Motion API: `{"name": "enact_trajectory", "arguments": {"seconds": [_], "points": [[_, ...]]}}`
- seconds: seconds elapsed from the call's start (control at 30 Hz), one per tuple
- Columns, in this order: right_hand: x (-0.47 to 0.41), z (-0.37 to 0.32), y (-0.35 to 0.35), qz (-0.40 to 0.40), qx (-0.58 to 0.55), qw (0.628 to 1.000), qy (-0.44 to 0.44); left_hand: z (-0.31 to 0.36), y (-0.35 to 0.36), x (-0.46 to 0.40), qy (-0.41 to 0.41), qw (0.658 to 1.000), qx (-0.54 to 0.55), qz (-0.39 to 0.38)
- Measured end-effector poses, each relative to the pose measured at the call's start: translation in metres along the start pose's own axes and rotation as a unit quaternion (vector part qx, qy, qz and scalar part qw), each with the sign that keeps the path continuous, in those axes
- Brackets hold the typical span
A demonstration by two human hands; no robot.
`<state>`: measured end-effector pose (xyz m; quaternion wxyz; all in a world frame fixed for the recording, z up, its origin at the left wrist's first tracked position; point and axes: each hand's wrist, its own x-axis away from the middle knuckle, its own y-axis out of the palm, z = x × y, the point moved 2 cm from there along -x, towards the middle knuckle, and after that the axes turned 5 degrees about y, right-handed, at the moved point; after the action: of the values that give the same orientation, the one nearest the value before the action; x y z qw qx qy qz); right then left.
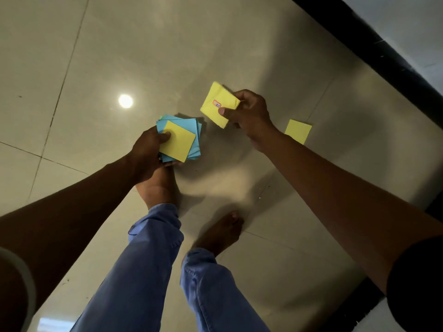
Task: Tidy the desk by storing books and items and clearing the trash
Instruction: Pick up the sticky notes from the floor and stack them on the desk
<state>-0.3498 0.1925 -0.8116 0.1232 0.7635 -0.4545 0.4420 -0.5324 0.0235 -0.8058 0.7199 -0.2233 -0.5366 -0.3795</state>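
Note:
My left hand (148, 152) grips a stack of blue sticky notes (194, 140) with one yellow note (178, 142) on top, thumb pressed on the yellow sheet. My right hand (249, 113) pinches a yellow sticky pad (217, 101) that bears a small red-framed label, thumb on its lower edge. Both bundles are held above the tiled floor. Another yellow note (298, 131) lies flat on the floor just right of my right wrist.
Beige glossy floor tiles (119, 56) fill the view, with a ceiling light reflected at the left. A black skirting strip (374, 46) runs along the wall at the upper right. My bare feet (218, 236) and blue jeans stand below the hands.

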Motion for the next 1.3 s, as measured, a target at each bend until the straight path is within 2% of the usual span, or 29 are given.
{"name": "enact_trajectory", "arguments": {"seconds": [0.1,0.2,0.4,0.63,0.77,0.87,0.97,1.17,1.23,1.3], "points": [[0.015,0.003,0.002,-0.076,-0.02,0.997,-0.016,0.0,0.001,0.002,-0.003,1.0,-0.004,0.006],[0.022,0.008,0.012,-0.141,0.045,0.988,-0.035,-0.001,0.003,0.003,-0.004,1.0,-0.008,0.004],[0.03,0.005,0.042,-0.208,0.158,0.964,-0.046,-0.003,0.014,0.004,-0.005,0.999,-0.038,-0.008],[0.032,0.017,0.053,-0.06,0.256,0.959,-0.108,-0.009,0.025,0.009,-0.036,0.998,-0.017,-0.042],[0.044,0.031,0.054,0.013,0.269,0.945,-0.186,-0.014,0.029,0.011,0.018,0.994,-0.09,-0.062],[0.047,0.044,0.04,0.054,0.244,0.949,-0.192,-0.02,0.028,0.011,0.033,0.993,-0.096,-0.066],[0.041,0.061,0.008,0.131,0.231,0.95,-0.164,-0.025,0.027,0.009,0.028,0.992,-0.096,-0.073],[0.024,0.099,-0.082,0.252,0.387,0.884,-0.075,-0.034,0.033,0.003,0.025,0.99,-0.117,-0.075],[0.021,0.103,-0.106,0.258,0.462,0.847,-0.04,-0.036,0.037,0.002,0.023,0.989,-0.125,-0.075],[0.018,0.105,-0.124,0.232,0.51,0.829,-0.012,-0.038,0.042,0.002,0.019,0.988,-0.131,-0.073]]}}
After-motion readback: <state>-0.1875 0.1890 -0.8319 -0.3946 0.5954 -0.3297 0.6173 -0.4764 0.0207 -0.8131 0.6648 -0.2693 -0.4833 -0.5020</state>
